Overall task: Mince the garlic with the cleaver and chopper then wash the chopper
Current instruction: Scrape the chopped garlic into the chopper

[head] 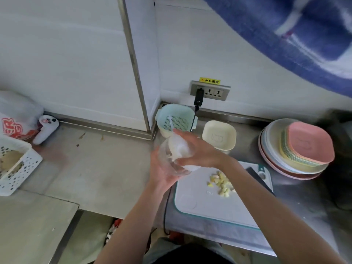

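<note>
I hold the chopper [171,155], a clear cup with a white lid part, above the counter just left of the white cutting board [205,202]. My left hand [162,174] cups its clear bowl from below. My right hand [198,151] grips the white top from the right. Chopped pale yellow garlic pieces [222,182] lie in a small pile on the board, under my right forearm. A dark blade, likely the cleaver [254,173], shows at the board's far right edge, mostly hidden by my arm.
A light blue strainer basket [176,119] and a cream bowl [219,135] stand behind the board. Stacked coloured plates [297,149] sit at the right. A wall socket [210,91] has a black plug and cord. A white perforated basket [15,166] is at the left.
</note>
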Demonstrator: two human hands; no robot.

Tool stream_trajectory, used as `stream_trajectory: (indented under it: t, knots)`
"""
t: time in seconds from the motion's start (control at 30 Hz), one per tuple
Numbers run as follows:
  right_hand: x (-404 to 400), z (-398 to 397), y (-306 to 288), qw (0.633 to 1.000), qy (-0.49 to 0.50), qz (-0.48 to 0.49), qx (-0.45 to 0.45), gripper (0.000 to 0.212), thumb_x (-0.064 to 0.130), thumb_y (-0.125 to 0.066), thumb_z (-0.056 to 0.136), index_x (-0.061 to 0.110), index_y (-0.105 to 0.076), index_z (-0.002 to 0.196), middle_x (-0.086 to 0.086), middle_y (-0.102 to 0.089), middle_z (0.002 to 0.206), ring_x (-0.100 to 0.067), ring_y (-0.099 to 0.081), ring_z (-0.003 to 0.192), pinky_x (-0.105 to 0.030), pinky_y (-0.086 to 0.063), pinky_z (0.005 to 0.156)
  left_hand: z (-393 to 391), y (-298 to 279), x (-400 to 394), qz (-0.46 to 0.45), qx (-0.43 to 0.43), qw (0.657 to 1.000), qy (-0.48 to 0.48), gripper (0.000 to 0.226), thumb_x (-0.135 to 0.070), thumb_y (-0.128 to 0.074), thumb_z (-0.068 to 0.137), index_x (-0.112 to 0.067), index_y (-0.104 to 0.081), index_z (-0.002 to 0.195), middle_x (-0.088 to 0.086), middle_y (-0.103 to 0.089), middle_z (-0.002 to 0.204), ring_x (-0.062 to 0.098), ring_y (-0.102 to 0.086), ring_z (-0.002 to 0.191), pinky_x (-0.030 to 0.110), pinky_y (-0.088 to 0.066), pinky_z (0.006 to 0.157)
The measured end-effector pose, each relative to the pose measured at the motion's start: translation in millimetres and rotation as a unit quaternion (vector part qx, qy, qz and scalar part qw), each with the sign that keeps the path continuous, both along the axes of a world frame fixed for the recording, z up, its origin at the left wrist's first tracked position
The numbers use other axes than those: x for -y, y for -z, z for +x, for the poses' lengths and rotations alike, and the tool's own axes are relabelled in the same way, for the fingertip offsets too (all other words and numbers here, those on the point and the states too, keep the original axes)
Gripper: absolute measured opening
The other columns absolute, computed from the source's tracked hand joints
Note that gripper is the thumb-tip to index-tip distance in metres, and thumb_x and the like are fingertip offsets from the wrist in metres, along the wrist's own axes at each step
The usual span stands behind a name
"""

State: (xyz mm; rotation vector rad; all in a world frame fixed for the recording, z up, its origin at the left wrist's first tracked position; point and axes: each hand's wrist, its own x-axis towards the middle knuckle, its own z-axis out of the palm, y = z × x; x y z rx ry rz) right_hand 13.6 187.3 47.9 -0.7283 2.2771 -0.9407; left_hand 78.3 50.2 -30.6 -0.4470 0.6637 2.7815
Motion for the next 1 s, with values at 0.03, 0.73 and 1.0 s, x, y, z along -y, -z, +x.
stream_trajectory:
  t: [0.03,0.73,1.0]
  knots:
    - [-7.8,-1.2,-2.8,0.996,0.054,-0.061,0.048,0.087,0.041,-0.073,0.079,0.050,-0.016,0.144,0.015,-0.032,0.146,-0.009,-0.037,0.129,-0.029,-0.035,0.103,-0.5,1.3,-2.4,0.021,0.002,1.000,0.015,0.058,-0.050,-0.044,0.090,-0.005,-0.046,0.126,0.016,-0.050,0.110,0.033,-0.054,0.091,0.042,-0.049,0.068]
    - [-160.4,-59.6,63.9,0.507,0.737,-0.327,0.305,0.047,0.037,-0.050,0.096,0.017,-0.038,0.137,-0.013,-0.052,0.129,-0.035,-0.057,0.105,-0.044,-0.054,0.063,-5.1,19.9,-56.8,0.056,-0.002,0.998,0.043,0.092,-0.042,-0.085,0.063,-0.011,-0.041,0.139,0.020,-0.046,0.134,0.046,-0.045,0.125,0.067,-0.048,0.083]
    - [-165.7,-49.9,96.6,0.658,0.671,-0.171,0.295,0.041,0.015,-0.033,0.101,-0.001,-0.034,0.138,-0.022,-0.038,0.141,-0.038,-0.046,0.121,-0.048,-0.042,0.103,-12.3,33.8,-63.5,0.025,0.044,0.998,0.038,0.082,-0.067,-0.044,0.089,-0.008,-0.032,0.146,0.025,-0.042,0.141,0.047,-0.047,0.123,0.064,-0.049,0.085]
